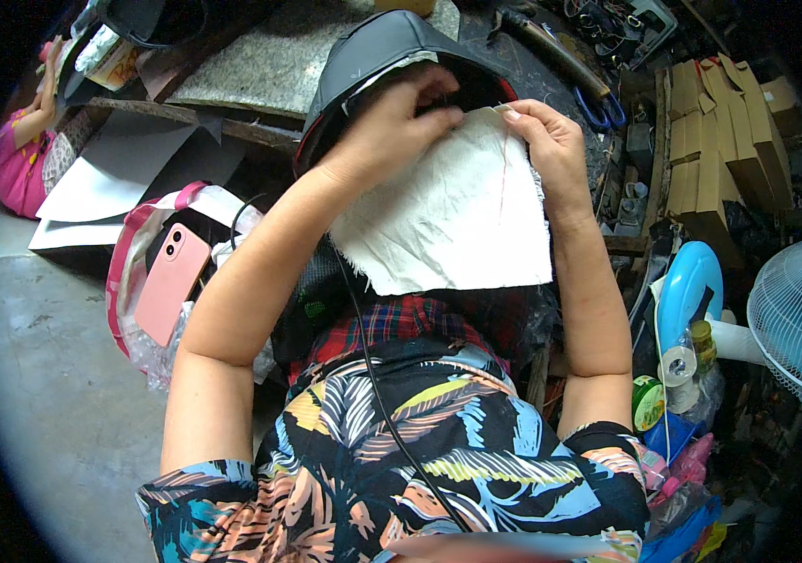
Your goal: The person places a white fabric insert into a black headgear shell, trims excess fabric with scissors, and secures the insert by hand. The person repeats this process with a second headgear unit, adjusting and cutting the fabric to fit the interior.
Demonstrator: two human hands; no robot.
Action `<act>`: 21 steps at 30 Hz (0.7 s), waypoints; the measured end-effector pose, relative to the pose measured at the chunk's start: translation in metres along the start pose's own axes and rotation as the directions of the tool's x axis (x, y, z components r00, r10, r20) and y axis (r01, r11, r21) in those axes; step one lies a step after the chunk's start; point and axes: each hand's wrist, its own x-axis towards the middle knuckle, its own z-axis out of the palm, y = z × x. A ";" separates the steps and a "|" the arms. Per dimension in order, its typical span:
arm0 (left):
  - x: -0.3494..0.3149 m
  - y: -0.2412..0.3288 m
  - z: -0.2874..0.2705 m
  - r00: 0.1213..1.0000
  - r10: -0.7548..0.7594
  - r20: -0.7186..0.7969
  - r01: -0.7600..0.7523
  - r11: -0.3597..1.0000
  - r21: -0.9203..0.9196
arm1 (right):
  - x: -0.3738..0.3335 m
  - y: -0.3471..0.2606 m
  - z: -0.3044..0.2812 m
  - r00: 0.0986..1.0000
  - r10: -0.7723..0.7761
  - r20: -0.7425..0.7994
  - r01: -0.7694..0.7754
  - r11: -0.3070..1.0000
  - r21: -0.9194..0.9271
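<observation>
My right hand [551, 155] pinches the top corner of a frayed off-white cloth [453, 220] between thumb and fingers. The cloth hangs over my lap, with a thin red line running down near its right side. My left hand [396, 122] is at the mouth of a dark grey, leather-like hollow piece [387, 42] with a red inner edge. Its thumb and bent fingers stand apart, slightly blurred, next to the cloth's upper edge. The hollow piece rests tilted beyond the cloth, its inside mostly in shadow.
A speckled stone slab [251, 61] lies beyond on the left. A pink phone [173, 281] rests on a pink-and-white bag [120, 272]. To the right are folded cardboard pieces [725, 141], a fan [786, 314] and blue-handled scissors [603, 111]. Another person [16, 164] is at far left.
</observation>
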 end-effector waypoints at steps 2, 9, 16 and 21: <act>-0.003 0.000 0.005 0.986 0.163 0.033 -0.166 0.968 0.189 | 0.003 -0.002 -0.004 0.998 0.064 0.001 -0.064 0.997 -0.041; -0.002 0.004 0.013 0.983 0.180 0.033 -0.182 0.940 0.290 | 0.018 -0.008 -0.008 0.970 -0.067 0.234 0.165 0.887 -0.431; -0.003 0.004 0.015 0.982 0.189 0.024 -0.187 0.937 0.294 | 0.006 0.003 -0.012 0.992 -0.127 0.012 0.125 0.942 -0.312; -0.003 0.003 0.012 0.975 0.188 0.122 -0.207 0.964 0.166 | -0.003 0.000 -0.016 0.974 -0.224 0.036 0.224 0.927 -0.301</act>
